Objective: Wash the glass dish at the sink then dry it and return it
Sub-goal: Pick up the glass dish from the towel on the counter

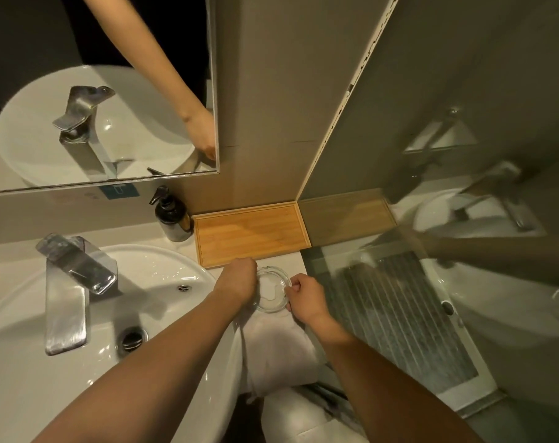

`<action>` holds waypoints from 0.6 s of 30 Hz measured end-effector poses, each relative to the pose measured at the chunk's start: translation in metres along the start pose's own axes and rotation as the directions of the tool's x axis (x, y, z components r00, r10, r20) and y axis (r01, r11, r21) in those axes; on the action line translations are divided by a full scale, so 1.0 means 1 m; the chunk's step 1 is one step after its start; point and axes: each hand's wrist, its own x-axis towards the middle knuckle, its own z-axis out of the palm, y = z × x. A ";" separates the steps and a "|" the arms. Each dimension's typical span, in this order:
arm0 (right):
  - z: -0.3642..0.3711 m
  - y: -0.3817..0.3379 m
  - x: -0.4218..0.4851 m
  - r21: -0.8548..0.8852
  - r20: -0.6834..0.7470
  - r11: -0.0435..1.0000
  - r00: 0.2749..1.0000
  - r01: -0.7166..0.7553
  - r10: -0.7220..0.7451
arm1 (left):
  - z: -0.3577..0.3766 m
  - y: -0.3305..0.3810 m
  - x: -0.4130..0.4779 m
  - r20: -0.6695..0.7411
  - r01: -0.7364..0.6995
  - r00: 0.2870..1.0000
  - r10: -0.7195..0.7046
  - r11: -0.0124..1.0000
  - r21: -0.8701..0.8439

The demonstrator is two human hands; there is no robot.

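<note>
Head view of a bathroom counter [286,261]. The glass dish [271,290] sits at the counter's front right corner, between the two hands and touching both. It lies just in front of the near edge of the wooden tray [251,235] and on the far end of a folded white towel [275,343] that hangs over the counter's front edge.

The left hand [240,281] covers the dish's left rim with its back turned upward. Its fingers are hidden beneath it, so it cannot be told whether it grips the dish, the towel or nothing. The right hand [305,298] has its fingers curled and pinches the dish's right rim.

The dish is round, shallow and colourless, with a thick rim that catches the light. The towel shows through its base, and faint notched outlines appear inside it.

To the left stands the white basin [163,273] with a chrome faucet [70,282]. A dark soap dispenser [172,215] stands at the counter's back edge, beside the tray's left end. A mirror [32,43] hangs above
</note>
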 end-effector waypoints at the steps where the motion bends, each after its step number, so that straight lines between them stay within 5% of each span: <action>1: 0.000 0.000 0.000 -0.008 -0.006 1.000 1.000 -0.001 0.001 | 0.000 -0.002 0.001 0.000 -0.001 1.000 0.001 1.000 -0.015; 10: -0.025 -0.016 -0.009 -0.009 -0.086 0.999 0.996 0.033 -0.034 | -0.002 -0.012 -0.001 -0.086 -0.007 0.996 -0.022 0.945 -0.327; 18: -0.046 -0.042 -0.028 -0.058 -0.083 0.989 0.987 0.135 -0.140 | -0.026 -0.011 -0.037 -0.204 -0.065 0.979 -0.022 0.909 -0.411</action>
